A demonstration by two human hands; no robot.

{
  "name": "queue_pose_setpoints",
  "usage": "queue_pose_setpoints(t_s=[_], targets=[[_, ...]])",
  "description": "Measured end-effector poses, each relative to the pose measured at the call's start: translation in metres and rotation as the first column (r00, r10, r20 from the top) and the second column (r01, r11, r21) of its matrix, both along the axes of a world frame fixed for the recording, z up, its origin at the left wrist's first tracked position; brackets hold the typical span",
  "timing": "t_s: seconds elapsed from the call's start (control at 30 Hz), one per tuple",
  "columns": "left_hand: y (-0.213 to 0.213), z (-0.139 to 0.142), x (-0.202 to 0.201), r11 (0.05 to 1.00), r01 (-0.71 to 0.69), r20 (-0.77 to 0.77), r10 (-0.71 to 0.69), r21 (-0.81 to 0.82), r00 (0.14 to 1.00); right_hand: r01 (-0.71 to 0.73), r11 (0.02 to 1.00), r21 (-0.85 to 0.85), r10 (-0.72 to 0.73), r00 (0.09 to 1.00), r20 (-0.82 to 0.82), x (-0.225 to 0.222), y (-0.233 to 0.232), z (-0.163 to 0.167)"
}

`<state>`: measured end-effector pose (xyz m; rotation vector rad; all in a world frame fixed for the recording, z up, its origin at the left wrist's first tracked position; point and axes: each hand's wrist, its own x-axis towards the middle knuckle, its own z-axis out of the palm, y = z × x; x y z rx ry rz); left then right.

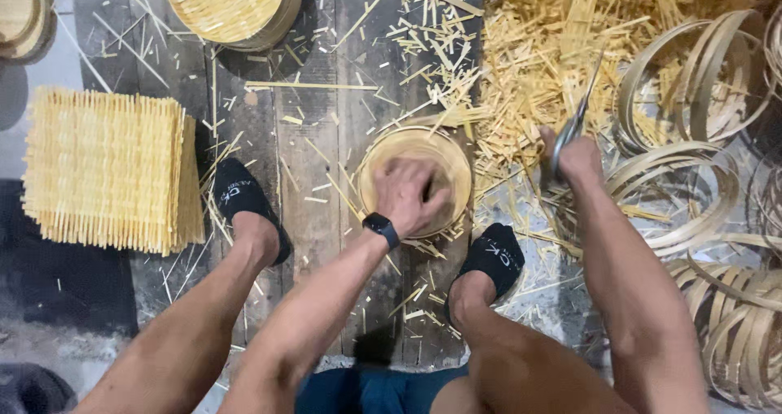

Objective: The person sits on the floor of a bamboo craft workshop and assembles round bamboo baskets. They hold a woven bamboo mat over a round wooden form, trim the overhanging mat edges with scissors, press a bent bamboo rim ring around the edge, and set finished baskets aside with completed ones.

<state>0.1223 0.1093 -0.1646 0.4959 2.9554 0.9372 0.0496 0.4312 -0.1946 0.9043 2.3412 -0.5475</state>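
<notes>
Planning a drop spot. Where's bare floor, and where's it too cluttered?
Freest patch: the dark planks between the left foot and the round woven tray under the left hand, only stray slivers. The dark floor below the square mat stack is also bare. Crowded: offcut pile and bamboo hoops around the right hand.
</notes>
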Motion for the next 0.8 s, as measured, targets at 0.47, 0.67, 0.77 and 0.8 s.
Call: queue_pose_setpoints(t_s=[0.47, 0.67, 0.77, 0.8], targets=[[-0.013, -0.04, -0.096, 0.886, -0.395, 0.303, 0.456, -0.242, 0.837, -0.723, 0.575, -0.382, 0.817, 0.489, 0.304, 0.029, 0.058, 0.02], [0.122, -0.012, -0.178, 0.736, -0.674, 0.716, 0.44, 0.058, 0.542, -0.334, 0.922, 0.197, 0.343, 0.939, -0.012, -0.102, 0.115, 0.039], [0.159, 0.009, -0.21, 0.049, -0.823, 0.785, -0.336, 0.566, 0.52, -0.048, 0.977, 0.206, 0.1, 0.963, -0.251, -0.11, 0.107, 0.037], [0.158, 0.014, -0.217, 0.119, -0.742, 0.742, -0.261, 0.66, 0.618, 0.026, 0.994, 0.107, 0.004, 0.961, -0.276, -0.103, 0.098, 0.033]])
